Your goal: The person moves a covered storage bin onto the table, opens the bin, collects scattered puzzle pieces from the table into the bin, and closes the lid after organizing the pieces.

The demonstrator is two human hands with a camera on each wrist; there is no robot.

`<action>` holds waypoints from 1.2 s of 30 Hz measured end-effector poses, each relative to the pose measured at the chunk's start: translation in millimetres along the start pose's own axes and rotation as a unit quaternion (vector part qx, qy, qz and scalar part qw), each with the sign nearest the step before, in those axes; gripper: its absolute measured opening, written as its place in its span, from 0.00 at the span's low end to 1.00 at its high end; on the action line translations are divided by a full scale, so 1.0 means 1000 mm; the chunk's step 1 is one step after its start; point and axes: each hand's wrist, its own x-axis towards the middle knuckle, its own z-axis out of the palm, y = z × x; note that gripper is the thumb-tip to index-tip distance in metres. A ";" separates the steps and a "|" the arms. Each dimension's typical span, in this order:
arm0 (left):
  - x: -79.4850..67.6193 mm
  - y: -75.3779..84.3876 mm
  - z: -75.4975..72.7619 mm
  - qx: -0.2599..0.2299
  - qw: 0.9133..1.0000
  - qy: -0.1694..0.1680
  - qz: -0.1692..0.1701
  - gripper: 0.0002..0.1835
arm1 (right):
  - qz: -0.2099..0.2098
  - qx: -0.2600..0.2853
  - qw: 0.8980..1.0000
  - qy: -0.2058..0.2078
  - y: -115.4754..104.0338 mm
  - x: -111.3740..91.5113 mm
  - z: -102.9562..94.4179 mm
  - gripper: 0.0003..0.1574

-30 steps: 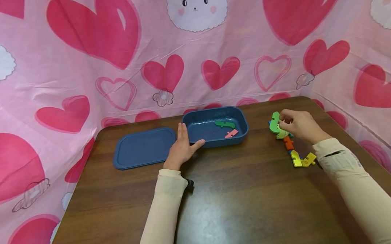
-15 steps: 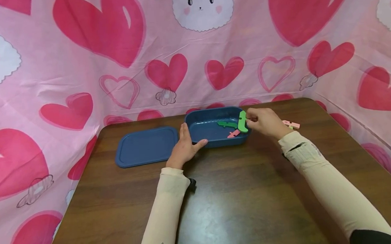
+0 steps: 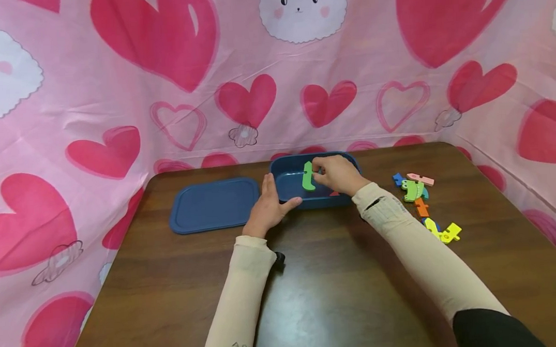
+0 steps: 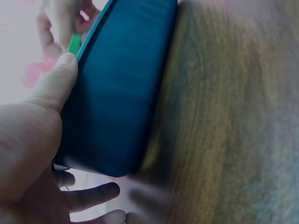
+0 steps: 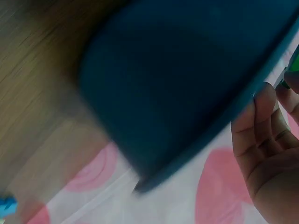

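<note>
Lid (image 3: 214,206) left of box (image 3: 326,203); toy pieces (image 3: 421,207) right; left grip (image 3: 268,209) spread against box, right grip (image 3: 338,173) pinching green piece (image 3: 307,177).

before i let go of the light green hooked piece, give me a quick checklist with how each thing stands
1. Light green, flat, hooked piece secure: ok, the right hand pinches it.
2. Piece over the dark blue, rounded, plastic-looking container: ok, it shows within the rim in the head view.
3. Piece touching the container's floor: cannot tell.
4. Left hand at the container: ok, straight fingers by its left end, thumb against its near side.
5. Flat, dark blue, round-cornered lid off: ok, it lies left of the container on the brown wood-grain table.
6. Clear view into the container's right end: not ok, the right hand hides much of it.
</note>
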 end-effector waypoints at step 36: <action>0.002 -0.002 -0.004 -0.011 1.000 -0.008 0.004 0.61 | 0.011 0.016 0.988 -0.154 -0.033 0.049 0.059 0.03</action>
